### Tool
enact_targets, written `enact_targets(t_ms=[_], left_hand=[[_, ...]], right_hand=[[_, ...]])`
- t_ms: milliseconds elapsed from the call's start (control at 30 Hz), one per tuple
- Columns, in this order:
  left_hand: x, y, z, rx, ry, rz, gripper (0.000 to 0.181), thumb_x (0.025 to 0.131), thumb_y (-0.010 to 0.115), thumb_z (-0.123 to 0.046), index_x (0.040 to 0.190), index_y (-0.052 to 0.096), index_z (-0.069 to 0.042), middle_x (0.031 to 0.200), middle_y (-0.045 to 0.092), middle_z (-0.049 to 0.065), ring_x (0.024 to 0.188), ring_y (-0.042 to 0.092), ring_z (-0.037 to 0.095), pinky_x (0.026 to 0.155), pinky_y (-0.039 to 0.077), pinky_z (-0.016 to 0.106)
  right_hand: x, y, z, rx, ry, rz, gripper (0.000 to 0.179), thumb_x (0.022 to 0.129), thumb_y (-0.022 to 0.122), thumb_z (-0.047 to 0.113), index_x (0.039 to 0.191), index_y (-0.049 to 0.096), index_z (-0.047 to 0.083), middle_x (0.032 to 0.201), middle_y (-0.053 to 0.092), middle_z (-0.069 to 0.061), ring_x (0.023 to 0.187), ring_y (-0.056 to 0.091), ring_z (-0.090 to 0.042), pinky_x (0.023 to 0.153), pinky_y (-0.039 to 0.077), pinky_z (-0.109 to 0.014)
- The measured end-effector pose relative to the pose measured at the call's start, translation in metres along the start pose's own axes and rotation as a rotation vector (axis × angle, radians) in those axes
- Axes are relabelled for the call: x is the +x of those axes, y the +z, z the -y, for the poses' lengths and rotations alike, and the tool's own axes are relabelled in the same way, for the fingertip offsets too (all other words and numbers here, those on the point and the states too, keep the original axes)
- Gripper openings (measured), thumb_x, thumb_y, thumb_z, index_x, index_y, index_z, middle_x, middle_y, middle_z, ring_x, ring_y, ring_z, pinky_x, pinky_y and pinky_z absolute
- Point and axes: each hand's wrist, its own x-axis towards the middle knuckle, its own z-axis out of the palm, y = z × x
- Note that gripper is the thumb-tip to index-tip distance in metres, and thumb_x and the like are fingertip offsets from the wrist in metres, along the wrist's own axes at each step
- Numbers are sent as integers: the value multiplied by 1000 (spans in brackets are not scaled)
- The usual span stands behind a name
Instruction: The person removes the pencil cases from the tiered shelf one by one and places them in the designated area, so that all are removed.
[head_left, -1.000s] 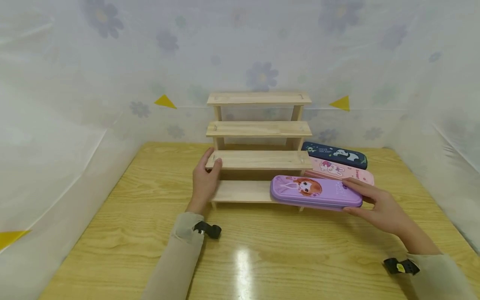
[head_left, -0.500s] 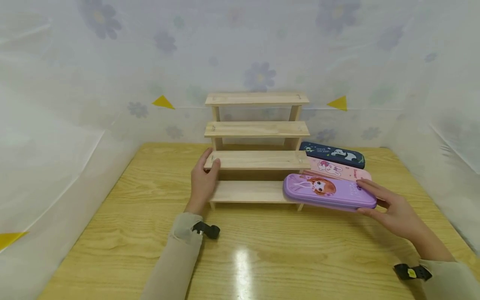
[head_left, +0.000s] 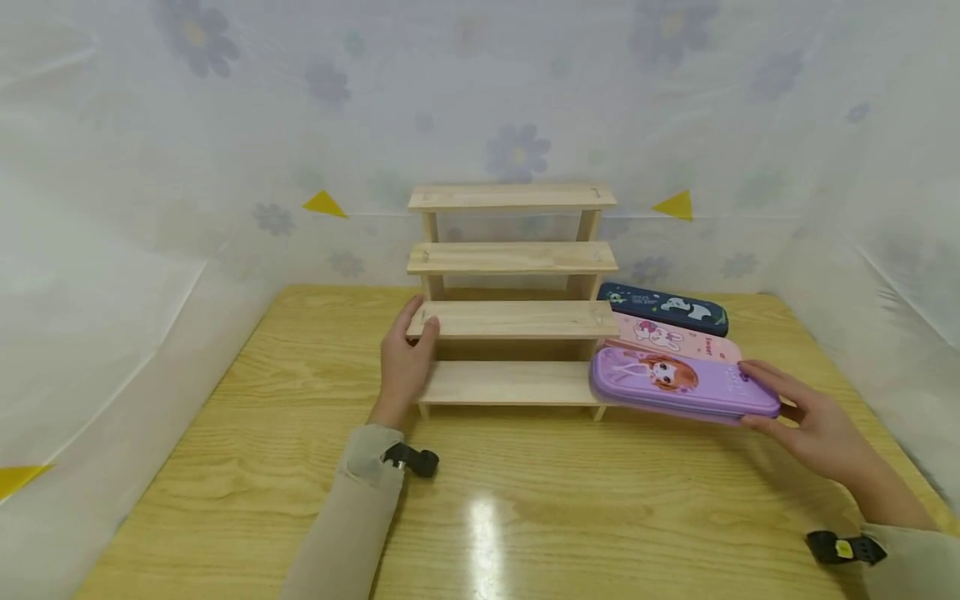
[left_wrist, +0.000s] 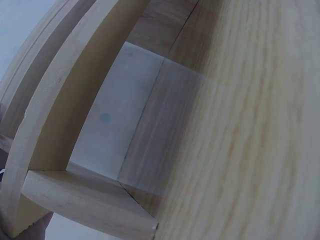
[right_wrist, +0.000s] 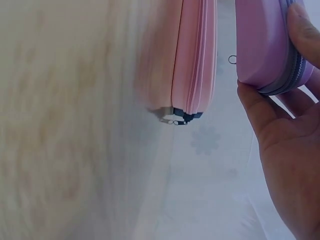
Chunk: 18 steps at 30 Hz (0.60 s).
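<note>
My right hand (head_left: 817,429) holds the right end of a purple pencil case (head_left: 712,387) printed with a red-haired girl. Thumb and fingers pinch it from opposite sides; the right wrist view shows its zip (right_wrist: 295,70). The case is raised at the lowest step's right end, partly covering a pink rabbit pencil case (head_left: 701,343). My left hand (head_left: 405,362) grips the left end of the second-lowest board of a four-step wooden rack (head_left: 517,318), thumb on top. In the left wrist view the rack's side post (left_wrist: 90,200) shows, with only a sliver of the hand.
Behind the pink case lies a dark blue panda pencil case (head_left: 667,308), both right of the rack on the wood-grain table (head_left: 570,508). White flowered sheeting (head_left: 480,100) surrounds the table at the back and sides, with yellow triangles (head_left: 324,204) on it.
My right hand has drawn the purple pencil case to the right, from over the lowest step to its right end. The left hand keeps its grip on the rack.
</note>
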Motion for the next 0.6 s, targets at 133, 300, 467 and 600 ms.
enact_targets(t_ms=[133,300,467,600], left_hand=[[0,0,0,5,1,1,52,100,52,-49,149,44,-33,149,42,-14,84,63,38,65,51,40],[0,-1,0,20,0,-8,52,99,52,-50,148,44,-35,148,43,-15,76,62,29,63,51,39],[0,-1,1,22,7,-4,52,99,52,-51,148,44,-35,149,43,-15,77,62,25,66,51,39],[1,0,2,18,4,-2,52,99,52,-52,148,44,-36,149,41,-16,81,62,24,69,52,38]], right_hand=[[-2,-3,-7,12,16,-40,70,81,75,-9,145,48,1,145,33,30,127,31,16,84,36,1],[-1,-6,-16,12,27,-75,67,81,74,-11,143,49,-1,143,36,29,128,32,15,85,36,1],[0,-7,-21,0,32,-75,66,82,75,-9,143,50,-1,141,36,31,127,31,16,85,35,1],[-1,-9,-24,-7,46,-79,65,82,76,-7,142,51,-1,141,37,30,126,31,17,85,35,1]])
